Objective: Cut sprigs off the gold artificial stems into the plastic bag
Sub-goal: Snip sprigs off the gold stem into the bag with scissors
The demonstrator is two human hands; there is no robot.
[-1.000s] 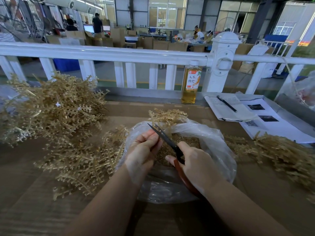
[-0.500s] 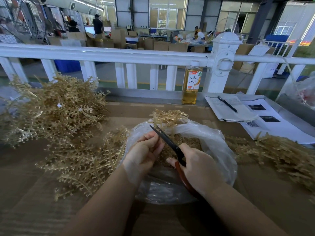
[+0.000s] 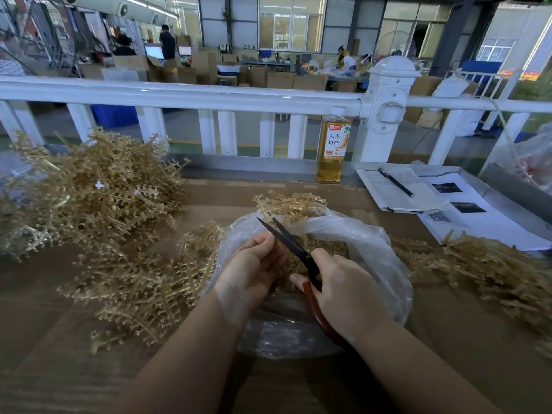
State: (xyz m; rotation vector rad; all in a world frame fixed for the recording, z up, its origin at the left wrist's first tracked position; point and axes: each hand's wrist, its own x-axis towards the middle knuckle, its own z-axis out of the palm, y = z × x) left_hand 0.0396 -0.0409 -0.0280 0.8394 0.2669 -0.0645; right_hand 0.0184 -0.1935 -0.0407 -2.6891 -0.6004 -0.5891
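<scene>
Working over the open mouth of the plastic bag, both hands are kept close together in the head view, presumably so that whatever is snipped drops straight inside. The left hand is curled nearly closed, its fingertips pinched together just beside the blades; something small seems to be held there, but what exactly cannot be told. The right hand is wrapped around the reddish handle of the scissors, whose dark blades are slightly parted and pointed up and away toward the far rim of the bag. A layer of cut gold bits is already gathered inside the bag, and a gold stem is draped over the bag's far edge, within easy reach of the blades. Uncut gold stems are heaped on the table to the left, with more spread just beside the bag, while a thinner heap is laid to the right, possibly trimmed already. A bottle is stood by the white railing, and papers with a pen are left at the far right, well apart from the cutting. Much stock is judged to remain uncut.
</scene>
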